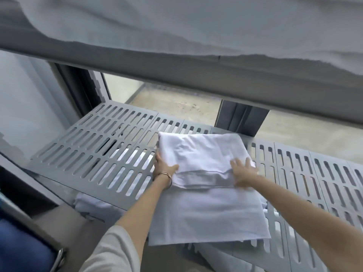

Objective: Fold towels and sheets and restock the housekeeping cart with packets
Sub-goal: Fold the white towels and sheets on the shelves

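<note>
Folded sheet [202,154] lying on the slotted cart shelf [94,146], atop a flatter sheet [208,214]. Left hand [165,165] gripping its left edge, thumb curled on top. Right hand [243,169] pressing down flat, fingers spread.

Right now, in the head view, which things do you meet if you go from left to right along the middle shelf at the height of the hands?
Bare slotted shelf → left hand at the sheet's left edge → folded white sheet → right hand flat on the sheet → more slotted shelf.
</note>
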